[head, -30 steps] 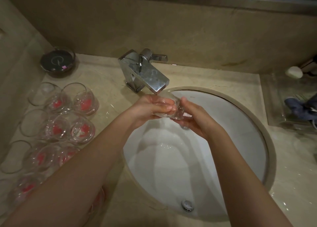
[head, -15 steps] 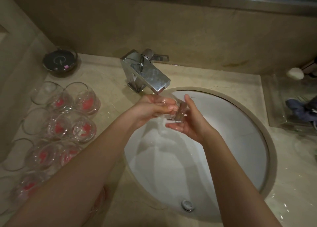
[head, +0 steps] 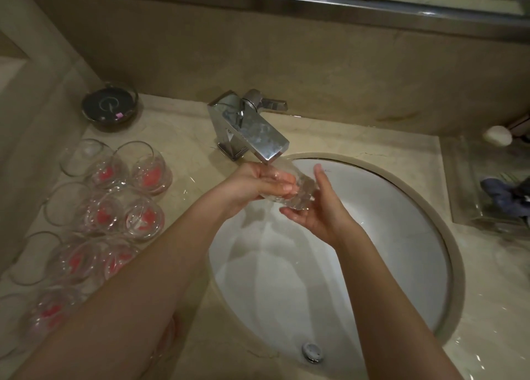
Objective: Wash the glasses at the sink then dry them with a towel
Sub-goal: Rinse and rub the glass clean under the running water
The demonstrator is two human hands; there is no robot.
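Two bare forearms reach forward and angle toward each other until the hands meet. The left hand has its fingers curled inward, gripping a clear glass from the left side. The right hand is turned palm-up and toward the left hand, fingers nearly straight and pointing forward, cupping the glass's other side. The right wrist sits lower than the left.

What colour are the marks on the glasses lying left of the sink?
Pinkish-red, on clear glasses; seen in the head view.
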